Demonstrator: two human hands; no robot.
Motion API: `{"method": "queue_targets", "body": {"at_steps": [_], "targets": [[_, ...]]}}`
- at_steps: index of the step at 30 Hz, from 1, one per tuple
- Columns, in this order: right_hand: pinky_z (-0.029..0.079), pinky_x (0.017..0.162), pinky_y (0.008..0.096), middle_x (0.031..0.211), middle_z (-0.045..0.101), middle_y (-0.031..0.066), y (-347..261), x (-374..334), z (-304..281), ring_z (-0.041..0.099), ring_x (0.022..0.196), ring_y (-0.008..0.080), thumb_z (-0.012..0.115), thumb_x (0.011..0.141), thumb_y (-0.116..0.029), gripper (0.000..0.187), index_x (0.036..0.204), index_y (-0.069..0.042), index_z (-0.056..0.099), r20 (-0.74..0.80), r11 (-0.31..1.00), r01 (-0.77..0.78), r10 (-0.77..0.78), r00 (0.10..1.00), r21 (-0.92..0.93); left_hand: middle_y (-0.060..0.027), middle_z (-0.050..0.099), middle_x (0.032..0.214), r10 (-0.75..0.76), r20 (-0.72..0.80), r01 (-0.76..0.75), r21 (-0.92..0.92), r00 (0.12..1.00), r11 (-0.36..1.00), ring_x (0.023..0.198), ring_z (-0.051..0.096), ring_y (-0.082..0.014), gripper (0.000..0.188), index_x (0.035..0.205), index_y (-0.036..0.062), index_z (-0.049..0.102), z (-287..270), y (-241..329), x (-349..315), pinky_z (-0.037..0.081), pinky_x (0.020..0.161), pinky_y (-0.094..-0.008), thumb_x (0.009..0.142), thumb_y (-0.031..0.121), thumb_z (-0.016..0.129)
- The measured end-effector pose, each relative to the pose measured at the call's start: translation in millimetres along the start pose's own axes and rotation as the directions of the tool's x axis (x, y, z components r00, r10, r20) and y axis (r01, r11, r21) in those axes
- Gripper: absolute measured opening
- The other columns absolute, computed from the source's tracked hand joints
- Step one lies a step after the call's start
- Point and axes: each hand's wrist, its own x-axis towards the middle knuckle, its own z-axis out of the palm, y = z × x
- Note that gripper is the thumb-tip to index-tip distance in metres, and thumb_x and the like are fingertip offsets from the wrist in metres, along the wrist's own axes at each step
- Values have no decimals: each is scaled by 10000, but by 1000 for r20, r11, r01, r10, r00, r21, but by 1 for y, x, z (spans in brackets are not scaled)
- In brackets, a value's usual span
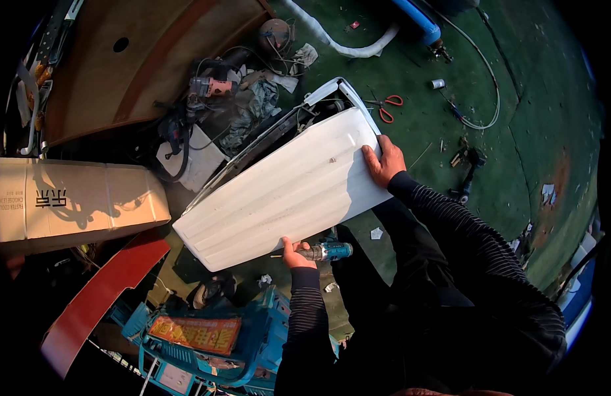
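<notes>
A long white panel with shallow ribs lies slanted in front of me, its wider end to the right. My right hand grips that end, with the thumb on the top face and the fingers over the edge. At the near long edge, my left hand is closed round the front of a teal and grey power drill, its thin bit pointing left. The left fingertips touch the panel's edge. Beyond the panel shows a white and dark frame, whose inside is mostly hidden.
Red-handled scissors lie past the frame. A pinkish power tool sits among rags and cables. On the left are a cardboard box, a red curved strip and a teal crate. A dark tool lies on the green floor.
</notes>
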Motion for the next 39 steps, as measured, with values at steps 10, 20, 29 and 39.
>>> {"method": "queue_targets", "body": {"at_steps": [10, 20, 29, 39], "targets": [[566, 811, 517, 1037, 684, 246, -60, 0, 51, 676, 941, 447, 674, 964, -418, 473, 1161, 4, 587, 97, 995, -38, 48, 994, -94, -72, 639, 835, 127, -124, -111, 133, 984, 985, 614, 487, -167, 387, 1100, 53, 629, -30, 68, 59, 485, 626, -343, 1105, 386, 432], [552, 847, 457, 1044, 659, 148, -35, -22, 3, 649, 1026, 360, 712, 896, -176, 361, 1222, -44, 628, 181, 995, 93, -88, 980, -19, -77, 575, 811, 65, -180, -33, 179, 981, 983, 638, 532, -182, 222, 1087, 13, 598, -9, 71, 25, 479, 571, -315, 1039, 216, 520], [565, 817, 453, 1016, 697, 173, 26, -100, -35, 686, 934, 383, 707, 876, -142, 312, 1161, -28, 657, 436, 998, 69, -56, 898, -15, -17, 599, 796, -359, 248, 268, 335, 899, 903, 605, 541, -135, 315, 1162, 66, 648, 81, 109, -44, 484, 680, -393, 1056, 343, 541], [450, 1007, 459, 1222, 608, 84, -16, -104, -54, 558, 1172, 302, 824, 693, -213, 710, 1350, -104, 580, 519, 851, 525, -464, 718, 36, -7, 577, 755, -559, 325, 391, 456, 763, 800, 562, 512, -103, 354, 1202, 62, 616, 164, 117, -70, 458, 666, -364, 1053, 380, 571]]}}
